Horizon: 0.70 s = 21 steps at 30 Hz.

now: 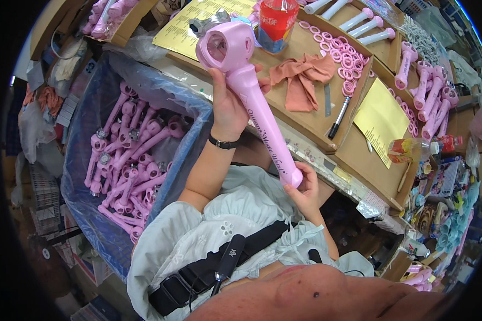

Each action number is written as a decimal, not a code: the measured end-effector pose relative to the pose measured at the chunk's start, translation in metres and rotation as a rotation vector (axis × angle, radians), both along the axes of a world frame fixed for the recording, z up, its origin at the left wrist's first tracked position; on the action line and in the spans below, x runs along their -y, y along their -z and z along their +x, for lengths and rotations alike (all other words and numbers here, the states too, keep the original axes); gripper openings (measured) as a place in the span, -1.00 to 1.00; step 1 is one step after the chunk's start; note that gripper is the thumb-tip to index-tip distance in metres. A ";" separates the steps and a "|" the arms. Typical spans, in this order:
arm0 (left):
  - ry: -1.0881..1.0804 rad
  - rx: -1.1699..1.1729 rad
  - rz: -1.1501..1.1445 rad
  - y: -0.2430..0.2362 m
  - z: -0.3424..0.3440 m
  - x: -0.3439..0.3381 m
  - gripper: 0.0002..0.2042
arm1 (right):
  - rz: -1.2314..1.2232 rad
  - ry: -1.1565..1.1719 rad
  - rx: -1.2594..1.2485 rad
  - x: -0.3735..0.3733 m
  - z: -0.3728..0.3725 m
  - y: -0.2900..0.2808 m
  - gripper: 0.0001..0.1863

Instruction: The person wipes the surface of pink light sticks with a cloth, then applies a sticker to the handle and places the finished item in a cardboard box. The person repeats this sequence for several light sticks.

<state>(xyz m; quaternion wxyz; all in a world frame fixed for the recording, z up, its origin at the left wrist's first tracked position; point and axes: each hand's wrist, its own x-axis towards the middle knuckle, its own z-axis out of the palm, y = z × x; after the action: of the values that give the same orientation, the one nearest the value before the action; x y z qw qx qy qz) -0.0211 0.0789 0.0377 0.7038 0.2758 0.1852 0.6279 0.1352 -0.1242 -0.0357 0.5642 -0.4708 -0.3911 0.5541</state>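
Note:
A pink toy wand (258, 111) lies slantwise across both my hands, its ring-shaped head up to the left and its handle end down to the right. My left hand (230, 101), with a black watch at the wrist, wraps round the neck just below the head. A silver piece (211, 22) sits on top of the head, beside a light blue part. My right hand (304, 190) pinches the bottom end of the handle between thumb and fingers. Dark lettering runs along the shaft.
At my left stands a blue lined bin (195, 115) piled with pink wands (126, 187). Ahead, a cardboard-topped bench holds an orange cloth (301, 80), a marker (339, 117), pink rings (344, 53), yellow sheets (383, 120), a red-labelled bottle (276, 25) and more wands (436, 96).

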 end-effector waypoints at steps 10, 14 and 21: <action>0.075 0.134 -0.083 0.002 -0.006 -0.004 -0.18 | 0.015 -0.024 -0.068 -0.001 0.003 -0.003 -0.32; 0.098 0.148 -0.065 0.002 -0.007 -0.004 -0.14 | -0.088 -0.097 -0.583 -0.002 0.009 -0.002 -0.23; 0.284 0.470 -0.002 0.019 -0.008 -0.010 -0.16 | -0.027 -0.266 -0.391 -0.002 0.000 -0.010 -0.25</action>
<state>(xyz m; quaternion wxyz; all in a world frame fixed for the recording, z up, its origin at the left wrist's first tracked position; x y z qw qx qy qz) -0.0292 0.0891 0.0186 0.8086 0.1451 -0.0229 0.5697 0.1355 -0.1225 -0.0258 0.5449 -0.3065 -0.3252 0.7095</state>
